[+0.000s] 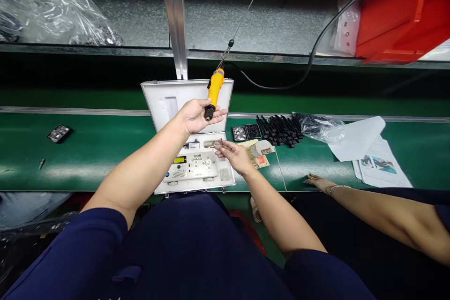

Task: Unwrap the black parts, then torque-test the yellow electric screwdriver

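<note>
A yellow electric screwdriver [215, 86] hangs tilted from a thin wire, its black nose pointing down. My left hand [197, 116] holds it near the nose, palm up, with the thumb against the body and the fingers stretched out behind it. Lower and to the right, my right hand [235, 154] is pinched on a small thin dark piece [221, 142], perhaps a bit; its exact kind is too small to tell. Both hands are over an open silver-edged case [230, 177]. Inside lies a white torque tester [195, 165] with a lit yellow-green display.
Right of the case are two small trays of screws [239, 133], black cable-tie-like parts [281, 130], an opened small carton [260, 152], a plastic bag [321, 127] and papers [383, 164]. A co-worker's hand [319, 183] rests at the bench edge. A red bin [393, 14] sits on the shelf.
</note>
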